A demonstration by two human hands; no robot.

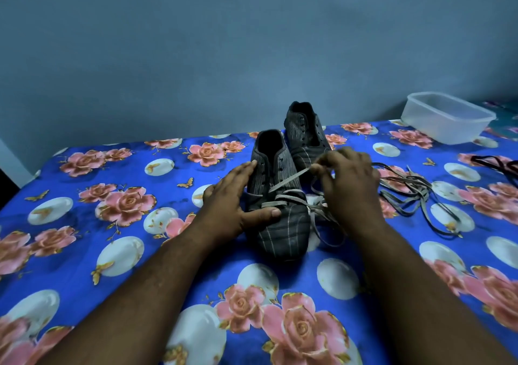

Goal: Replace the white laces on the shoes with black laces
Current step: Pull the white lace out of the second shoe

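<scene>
Shoes under inspection: two dark striped ones on a bed covered with a blue floral sheet (112,252). I have only the head view to report from.

The near shoe (277,219) lies at the centre of the bed, toe toward me, opening facing away. A white lace (283,198) crosses its lower eyelets; the upper eyelets are bare. The far shoe (305,132) sits just behind and to the right of it, touching or nearly so, and I see no lace in its eyelets.

The left hand (232,196) rests on the left flank of the near shoe, fingers straight along the side, thumb laid across the vamp below the lacing. It presses and curls round nothing.

The right hand (350,185) hangs above the shoe's right side. Its fingers (322,165) are curled, pinching one strand of the white lace, which runs taut from the lacing up to the fingertips. Slack lace trails down the shoe's right side onto the sheet.

A loose lace (414,193) lies tangled on the sheet right of the right hand. A black lace (496,162) lies near the right edge, partly cut off by the frame. A clear plastic container (448,120) stands at the far right corner, near a blue wall (224,42).
</scene>
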